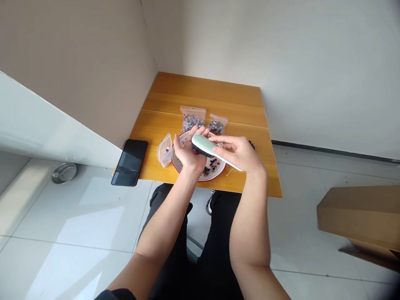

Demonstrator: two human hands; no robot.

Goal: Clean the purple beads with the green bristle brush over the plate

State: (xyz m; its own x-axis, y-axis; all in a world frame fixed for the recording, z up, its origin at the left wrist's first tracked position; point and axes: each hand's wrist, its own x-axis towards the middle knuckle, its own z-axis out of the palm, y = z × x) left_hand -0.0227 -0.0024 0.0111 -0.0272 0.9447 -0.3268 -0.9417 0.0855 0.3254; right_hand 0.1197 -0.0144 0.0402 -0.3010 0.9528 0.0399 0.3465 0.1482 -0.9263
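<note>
Over a round white plate with a red rim and thin dark rings, set on an orange-brown wooden surface, the work in hand seems to be brushing at the left palm; the right hand has its fingers clasped about the handle of a pale-green and white oval brush with dark bristles, bristle side down; the left hand lies palm up beneath the brush head, its fingers spread loosely and grasping nothing – whether the bristles touch the skin, I cannot tell. Small black and red beads lie on the plate below; the next move, I judge, calls for a steady palm and a light stroke, since a careless sweep could scatter them. Behind the plate stand two clear plastic zip bags of dark and purple beads; to its left lies a clear plastic bag with a few purple beads (some way beyond it, a black smartphone). No brand or label can be read – the bags show no legible print; any mark on the brush's green back is too small to make out.
</note>
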